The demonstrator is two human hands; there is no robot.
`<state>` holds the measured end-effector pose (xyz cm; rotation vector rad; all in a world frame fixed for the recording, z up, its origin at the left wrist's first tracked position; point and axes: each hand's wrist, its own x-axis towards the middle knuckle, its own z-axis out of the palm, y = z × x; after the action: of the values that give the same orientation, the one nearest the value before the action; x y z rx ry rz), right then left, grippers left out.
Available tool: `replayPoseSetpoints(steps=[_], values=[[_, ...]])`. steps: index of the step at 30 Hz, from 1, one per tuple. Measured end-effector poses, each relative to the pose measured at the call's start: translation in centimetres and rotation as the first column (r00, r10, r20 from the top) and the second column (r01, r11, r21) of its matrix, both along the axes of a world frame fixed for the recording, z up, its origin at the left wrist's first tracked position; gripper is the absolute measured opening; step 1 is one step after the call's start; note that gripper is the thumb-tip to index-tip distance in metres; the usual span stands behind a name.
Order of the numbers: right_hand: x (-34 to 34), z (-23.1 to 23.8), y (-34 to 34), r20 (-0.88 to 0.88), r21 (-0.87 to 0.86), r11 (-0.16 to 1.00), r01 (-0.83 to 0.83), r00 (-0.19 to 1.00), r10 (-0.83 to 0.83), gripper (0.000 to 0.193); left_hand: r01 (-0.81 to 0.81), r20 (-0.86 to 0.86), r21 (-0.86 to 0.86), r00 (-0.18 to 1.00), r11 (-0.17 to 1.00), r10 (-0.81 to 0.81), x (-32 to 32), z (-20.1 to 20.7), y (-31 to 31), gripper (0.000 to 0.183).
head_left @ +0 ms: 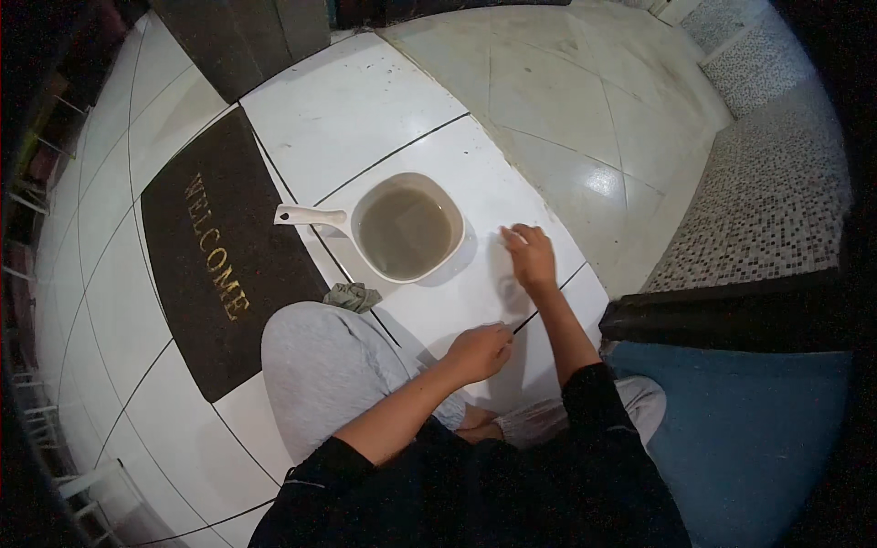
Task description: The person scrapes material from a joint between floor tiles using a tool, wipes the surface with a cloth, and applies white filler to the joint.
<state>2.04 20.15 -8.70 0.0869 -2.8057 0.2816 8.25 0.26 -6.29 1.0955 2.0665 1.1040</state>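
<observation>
A white, rounded-square dipper (351, 222) with a handle pointing left stands on the white tiles, holding murky grey-brown water (404, 228). My right hand (532, 258) is to the right of it, low over the tile, apart from the dipper, its fingers loosely bent and a little apart. No object shows in it. Closer to my body, my left hand (481, 353) is curled closed above the tile; whatever its fingers hold, if anything, is hidden. A crumpled grey-green cloth (353, 297) lies beside my knee, just below the dipper.
A dark doormat (206, 228) with gold lettering lies on the left. Beyond the white tiles is a beige tiled floor (557, 100). A mosaic wall (758, 201) and a blue surface (731, 438) bound the right side. A dark post (247, 46) stands at the back.
</observation>
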Motion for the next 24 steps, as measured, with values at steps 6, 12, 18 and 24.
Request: replayPoseSetpoints(steps=[6, 12, 18, 24], values=[[-0.3, -0.7, -1.6, 0.041, -0.083, 0.983, 0.166, 0.986, -0.163, 0.029, 0.034, -0.021, 0.034, 0.999, 0.999, -0.034, 0.2, -0.1, 0.5, 0.019], [-0.7, -0.2, -1.5, 0.007, -0.052, 0.999, 0.01, 1.0, -0.01, 0.028, -0.001, -0.018, 0.076, 1.0, 0.997, 0.003, 0.2, -0.4, 0.3, 0.019], [0.9, 0.0, 0.3, -0.05, -0.025, 0.998, 0.053, 0.997, -0.054, 0.028, -0.001, -0.003, 0.091, 1.0, 0.996, 0.002, 0.5, -0.4, 0.3, 0.02], [0.1, -0.2, -0.4, -0.012, -0.013, 0.997, 0.081, 0.997, -0.082, 0.029, 0.044, 0.037, -0.05, 0.998, 0.998, -0.043, 0.0, 0.6, 0.4, 0.022]])
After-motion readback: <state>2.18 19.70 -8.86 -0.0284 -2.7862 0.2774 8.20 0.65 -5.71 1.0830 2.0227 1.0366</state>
